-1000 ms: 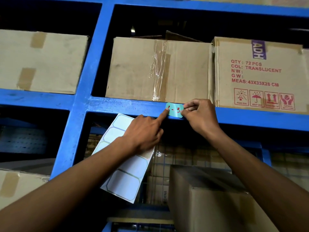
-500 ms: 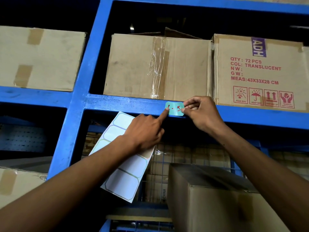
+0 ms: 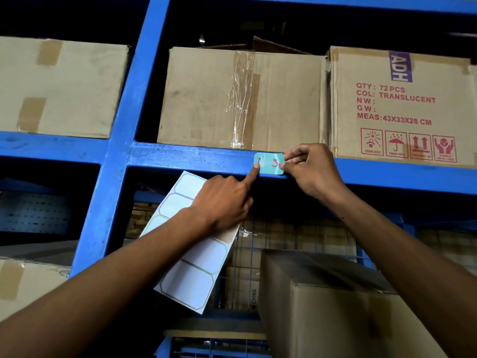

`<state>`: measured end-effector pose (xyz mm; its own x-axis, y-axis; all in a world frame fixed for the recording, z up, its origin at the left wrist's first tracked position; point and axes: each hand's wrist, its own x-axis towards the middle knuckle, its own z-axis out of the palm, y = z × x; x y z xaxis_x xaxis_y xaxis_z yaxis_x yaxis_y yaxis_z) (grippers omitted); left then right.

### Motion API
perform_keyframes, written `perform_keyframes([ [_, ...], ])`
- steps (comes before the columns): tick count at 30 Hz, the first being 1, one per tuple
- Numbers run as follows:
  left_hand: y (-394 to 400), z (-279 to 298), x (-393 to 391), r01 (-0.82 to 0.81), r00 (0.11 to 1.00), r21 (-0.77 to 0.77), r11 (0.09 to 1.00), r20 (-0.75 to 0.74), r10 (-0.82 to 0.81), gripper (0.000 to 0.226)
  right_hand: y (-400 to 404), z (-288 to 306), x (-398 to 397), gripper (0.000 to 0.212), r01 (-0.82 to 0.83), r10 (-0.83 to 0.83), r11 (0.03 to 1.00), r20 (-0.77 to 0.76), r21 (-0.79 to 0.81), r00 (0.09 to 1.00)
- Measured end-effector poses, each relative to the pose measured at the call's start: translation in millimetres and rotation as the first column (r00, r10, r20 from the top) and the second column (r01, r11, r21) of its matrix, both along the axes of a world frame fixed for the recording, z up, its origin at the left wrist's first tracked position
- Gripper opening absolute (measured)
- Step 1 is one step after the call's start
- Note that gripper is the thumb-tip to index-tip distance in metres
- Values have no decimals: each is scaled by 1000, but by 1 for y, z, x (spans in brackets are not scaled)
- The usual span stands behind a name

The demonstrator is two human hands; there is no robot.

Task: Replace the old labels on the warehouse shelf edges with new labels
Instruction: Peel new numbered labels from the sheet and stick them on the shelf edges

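Observation:
A small teal label with red handwriting lies against the front edge of the blue shelf beam. My right hand pinches the label's right end between thumb and fingers. My left hand holds a white sheet of blank labels under its palm, and its forefinger presses on the label's left end. Part of the red writing is hidden under that fingertip.
Taped cardboard boxes stand on the shelf above, one printed box at the right and another in the left bay. A blue upright divides the bays. A large box sits close below my right forearm.
Both hands keep their hold on the teal label. The view has shifted slightly, so the shelf beam and label sit a little lower-right in the picture; the left forefinger stays pressed on the label.

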<state>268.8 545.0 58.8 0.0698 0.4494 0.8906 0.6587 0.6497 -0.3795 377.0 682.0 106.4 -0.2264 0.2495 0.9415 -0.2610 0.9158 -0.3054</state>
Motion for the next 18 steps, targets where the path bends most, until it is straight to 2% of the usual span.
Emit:
perform_keyframes([
  [18, 1, 2, 1, -4, 1000, -18, 1000, 14, 4, 68, -11, 7, -2, 13, 177, -176, 983, 26, -38, 984],
])
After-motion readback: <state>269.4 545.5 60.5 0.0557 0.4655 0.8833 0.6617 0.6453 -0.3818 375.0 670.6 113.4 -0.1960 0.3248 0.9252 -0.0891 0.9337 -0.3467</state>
